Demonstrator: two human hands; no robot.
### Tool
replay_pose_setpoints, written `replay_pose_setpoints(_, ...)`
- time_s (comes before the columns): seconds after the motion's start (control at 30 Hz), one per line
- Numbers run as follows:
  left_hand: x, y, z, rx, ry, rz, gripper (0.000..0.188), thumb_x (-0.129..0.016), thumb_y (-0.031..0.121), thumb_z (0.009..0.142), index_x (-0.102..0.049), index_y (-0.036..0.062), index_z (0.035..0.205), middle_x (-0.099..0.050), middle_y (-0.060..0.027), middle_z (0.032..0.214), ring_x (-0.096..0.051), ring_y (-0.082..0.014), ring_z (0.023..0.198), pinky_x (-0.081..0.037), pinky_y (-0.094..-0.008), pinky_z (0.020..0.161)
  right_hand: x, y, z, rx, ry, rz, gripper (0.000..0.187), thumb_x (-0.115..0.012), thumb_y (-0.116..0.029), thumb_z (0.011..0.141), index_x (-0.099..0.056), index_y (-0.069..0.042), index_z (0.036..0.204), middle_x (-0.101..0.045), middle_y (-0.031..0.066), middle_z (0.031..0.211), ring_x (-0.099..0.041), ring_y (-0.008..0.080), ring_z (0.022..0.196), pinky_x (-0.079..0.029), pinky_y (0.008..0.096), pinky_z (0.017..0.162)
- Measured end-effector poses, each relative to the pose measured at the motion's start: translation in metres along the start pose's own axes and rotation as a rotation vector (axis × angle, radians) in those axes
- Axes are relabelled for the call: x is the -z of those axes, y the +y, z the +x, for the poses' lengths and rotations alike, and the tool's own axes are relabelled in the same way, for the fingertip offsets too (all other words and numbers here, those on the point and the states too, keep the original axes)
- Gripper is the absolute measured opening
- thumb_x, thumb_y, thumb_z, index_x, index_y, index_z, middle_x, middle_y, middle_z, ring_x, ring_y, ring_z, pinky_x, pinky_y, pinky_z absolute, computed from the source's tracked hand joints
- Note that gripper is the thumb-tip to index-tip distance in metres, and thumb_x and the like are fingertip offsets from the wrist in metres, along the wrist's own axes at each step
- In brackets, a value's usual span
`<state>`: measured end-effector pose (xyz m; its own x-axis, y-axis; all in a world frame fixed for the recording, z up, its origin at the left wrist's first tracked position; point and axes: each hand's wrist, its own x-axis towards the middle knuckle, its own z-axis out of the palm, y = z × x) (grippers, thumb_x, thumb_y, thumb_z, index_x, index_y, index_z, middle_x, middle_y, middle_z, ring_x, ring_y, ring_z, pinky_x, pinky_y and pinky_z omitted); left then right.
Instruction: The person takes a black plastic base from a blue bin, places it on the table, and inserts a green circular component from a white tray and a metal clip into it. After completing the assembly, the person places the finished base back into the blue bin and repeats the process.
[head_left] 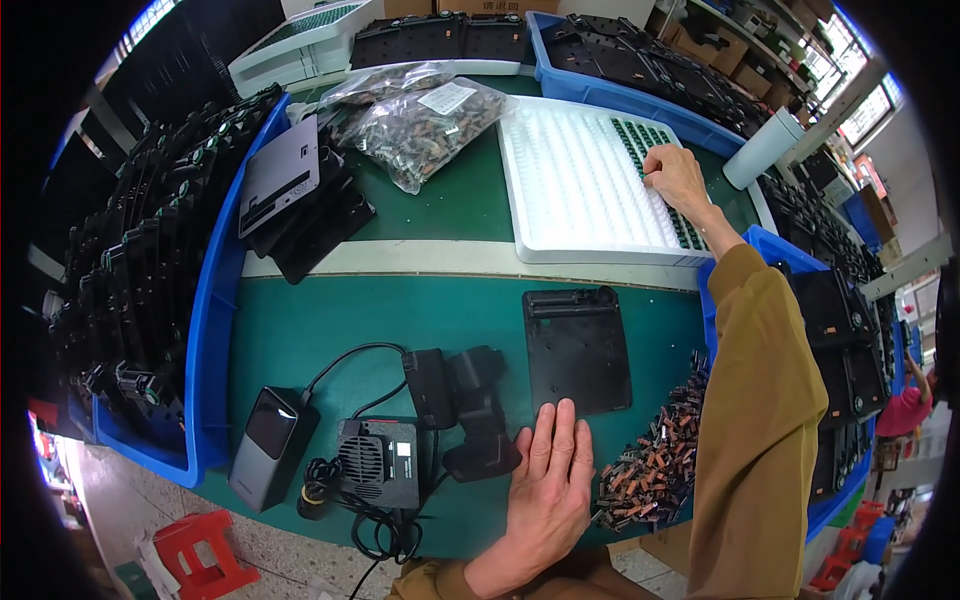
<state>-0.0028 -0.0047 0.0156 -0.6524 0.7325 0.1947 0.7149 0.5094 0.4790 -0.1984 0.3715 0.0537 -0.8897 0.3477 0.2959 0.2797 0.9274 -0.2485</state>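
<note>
My left hand lies flat with its fingers stretched out, the fingertips at the near edge of a black rectangular plastic panel. The panel rests on the green work surface and has a raised strip along its far end. My right hand reaches to the right part of a white tray. Its fingers are pinched together over rows of small green parts; whatever they hold is hidden. White slots fill the rest of the tray. Beside my left hand lies a heap of small black and copper-coloured parts.
Blue crates of black panels stand left, right and behind. Bags of small parts lie beyond, near stacked grey and black plates. A power bank, cables and a vented black device sit front left. A pale bottle stands far right.
</note>
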Motion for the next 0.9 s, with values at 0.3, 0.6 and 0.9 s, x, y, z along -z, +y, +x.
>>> replay_pose_setpoints(0.3, 0.000, 0.002, 0.000, -0.002, -0.009, -0.023, 0.055, -0.066, 0.013, 0.080, -0.050, -0.0075, 0.129, -0.038, -0.0255, 0.146, -0.035, -0.0402, 0.137, -0.028, -0.0515, 0.110, 0.018, 0.020, 0.016, -0.129, -0.112, 0.322, 0.010, -0.075, -0.004, 0.067, -0.068, -0.002, 0.074, -0.068, 0.0086, 0.075, -0.064, 0.0192, 0.072, -0.050, 0.0323, 0.069)
replay_pose_setpoints(0.6, 0.000, 0.001, -0.002, -0.011, 0.007, -0.016, 0.054, -0.065, 0.013, 0.082, -0.049, -0.0080, 0.129, -0.037, -0.0259, 0.146, -0.034, -0.0411, 0.137, -0.028, -0.0529, 0.110, 0.057, -0.043, -0.031, -0.067, -0.380, 0.527, 0.026, -0.071, -0.003, 0.072, -0.071, 0.002, 0.097, -0.067, 0.0104, 0.077, -0.061, 0.0132, 0.066, -0.051, 0.0250, 0.063)
replay_pose_setpoints(0.9, -0.009, -0.001, -0.002, -0.026, 0.064, 0.020, 0.052, -0.063, 0.011, 0.084, -0.048, -0.0080, 0.130, -0.035, -0.0254, 0.147, -0.031, -0.0410, 0.138, -0.027, -0.0530, 0.111, 0.051, -0.076, -0.125, -0.136, -0.592, 0.787, 0.025, -0.064, 0.001, 0.076, -0.067, 0.005, 0.101, -0.067, 0.0043, 0.084, -0.061, 0.0082, 0.075, -0.049, 0.0209, 0.068)
